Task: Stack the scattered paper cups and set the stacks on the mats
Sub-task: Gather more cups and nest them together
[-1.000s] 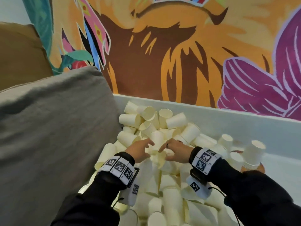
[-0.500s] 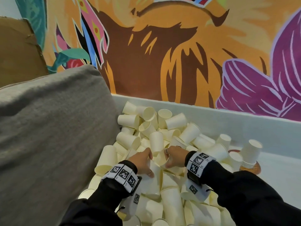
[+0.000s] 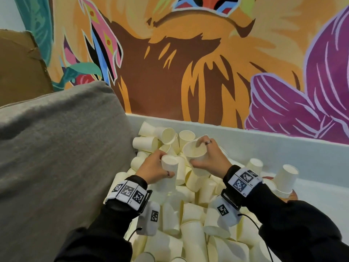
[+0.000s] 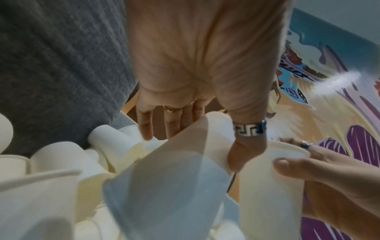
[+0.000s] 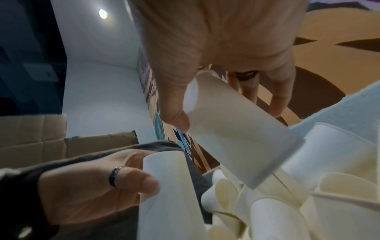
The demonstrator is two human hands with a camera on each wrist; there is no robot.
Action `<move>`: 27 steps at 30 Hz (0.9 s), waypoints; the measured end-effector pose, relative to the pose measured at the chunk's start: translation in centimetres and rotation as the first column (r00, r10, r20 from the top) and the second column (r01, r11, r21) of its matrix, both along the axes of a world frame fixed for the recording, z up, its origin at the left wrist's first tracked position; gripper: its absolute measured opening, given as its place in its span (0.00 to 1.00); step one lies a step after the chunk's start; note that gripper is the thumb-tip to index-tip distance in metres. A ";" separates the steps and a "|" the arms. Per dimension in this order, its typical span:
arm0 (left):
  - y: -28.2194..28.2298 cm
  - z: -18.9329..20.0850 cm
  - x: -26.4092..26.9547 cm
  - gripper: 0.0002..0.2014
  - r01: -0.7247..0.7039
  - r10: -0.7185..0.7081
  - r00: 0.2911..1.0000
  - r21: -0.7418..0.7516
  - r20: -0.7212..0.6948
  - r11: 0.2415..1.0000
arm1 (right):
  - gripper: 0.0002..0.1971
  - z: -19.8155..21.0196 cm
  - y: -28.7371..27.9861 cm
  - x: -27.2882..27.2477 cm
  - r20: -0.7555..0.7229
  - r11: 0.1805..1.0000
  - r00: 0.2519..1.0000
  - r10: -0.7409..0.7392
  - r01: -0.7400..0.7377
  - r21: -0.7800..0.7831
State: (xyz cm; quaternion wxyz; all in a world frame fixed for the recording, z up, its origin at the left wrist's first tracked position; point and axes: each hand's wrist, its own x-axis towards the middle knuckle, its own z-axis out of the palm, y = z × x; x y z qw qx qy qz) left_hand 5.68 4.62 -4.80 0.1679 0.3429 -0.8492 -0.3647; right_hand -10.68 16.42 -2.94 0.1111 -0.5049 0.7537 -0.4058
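Note:
A heap of cream paper cups (image 3: 190, 220) fills the space between a grey cushion and a white ledge. My left hand (image 3: 154, 168) grips one cup (image 3: 170, 165) bottom-up, thumb round its side. My right hand (image 3: 209, 157) holds another cup (image 3: 194, 152) mouth-up, just right of the first and a little higher. Both cups hang above the heap, close but apart. The left wrist view shows the left-hand cup (image 4: 185, 170) under the thumb; the right wrist view shows the right-hand cup (image 5: 236, 129) pinched between thumb and fingers. A stack of upturned cups (image 3: 286, 179) stands on a round brown mat (image 3: 292, 196) at the right.
A large grey cushion (image 3: 56, 157) walls the left side. A white ledge (image 3: 264, 148) runs below the painted wall (image 3: 188, 63) at the back. A cardboard box (image 3: 20, 67) stands behind the cushion. Another upturned cup (image 3: 255, 165) sits near the stack.
Both hands have come up out of the heap, each lifting a cup. Earlier they were low, fingers digging among the cups.

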 end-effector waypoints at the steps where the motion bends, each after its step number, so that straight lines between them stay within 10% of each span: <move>1: 0.0 0.4 -0.1 0.30 -0.014 0.015 0.999 0.019 -0.045 1.000 | 0.25 0.5 0.3 -0.1 0.037 0.999 0.999 0.007 -0.005 -0.045; 8: 0.6 2.2 -1.0 0.29 0.000 0.031 0.938 0.089 -0.344 0.996 | 0.46 2.2 1.8 -1.4 0.206 0.987 0.978 0.041 -0.008 -0.159; 17: 1.4 2.7 -1.9 0.28 0.122 -0.089 0.932 0.073 -0.352 0.990 | 0.44 2.5 2.2 -1.0 -0.237 0.994 0.972 0.007 0.019 0.108; 27: 2.0 4.2 -2.7 0.38 0.238 -0.219 0.931 0.031 -0.292 0.971 | 0.37 2.8 3.1 -0.3 -0.659 0.963 0.751 0.046 0.141 0.228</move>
